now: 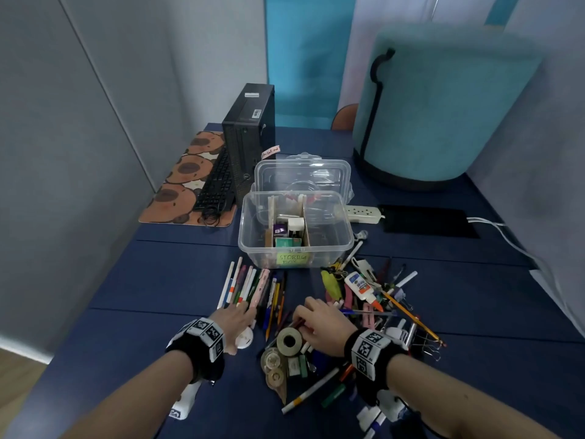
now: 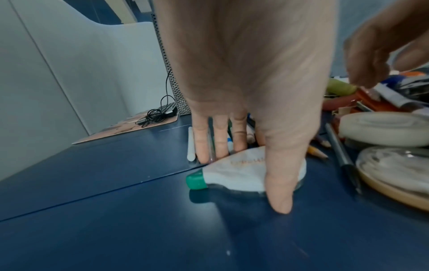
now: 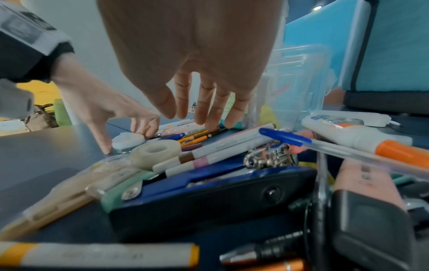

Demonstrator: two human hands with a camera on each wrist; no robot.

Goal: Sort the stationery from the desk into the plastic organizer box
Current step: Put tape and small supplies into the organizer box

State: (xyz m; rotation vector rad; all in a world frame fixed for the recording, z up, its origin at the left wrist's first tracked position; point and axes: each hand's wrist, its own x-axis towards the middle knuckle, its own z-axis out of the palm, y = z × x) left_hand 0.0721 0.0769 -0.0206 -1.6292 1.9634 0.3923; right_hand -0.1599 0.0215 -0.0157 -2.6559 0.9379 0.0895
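A clear plastic organizer box [image 1: 345, 245] with card dividers and a green "storage box" label stands mid-desk, with a few small items in its middle section. Its lid [image 1: 300, 172] leans behind it. A row of pens and pencils [image 1: 253, 283] lies in front of it. My left hand [image 1: 239, 327] rests straight fingers [image 2: 202, 146] on the near ends of the pens, and its thumb lies over a white correction tape [image 2: 232, 172] with a green cap. My right hand [image 1: 302, 326] hangs relaxed [image 3: 190, 117] over pens, beside a tape roll [image 1: 289, 340], holding nothing that I can see.
A heap of mixed stationery [image 1: 373, 299] with a glue bottle [image 1: 359, 285] lies to the right. A blue stapler [image 3: 209, 198] sits near my right wrist. A computer tower [image 1: 248, 141], keyboard [image 1: 217, 185], power strip [image 1: 362, 213] and teal stool [image 1: 443, 115] stand behind.
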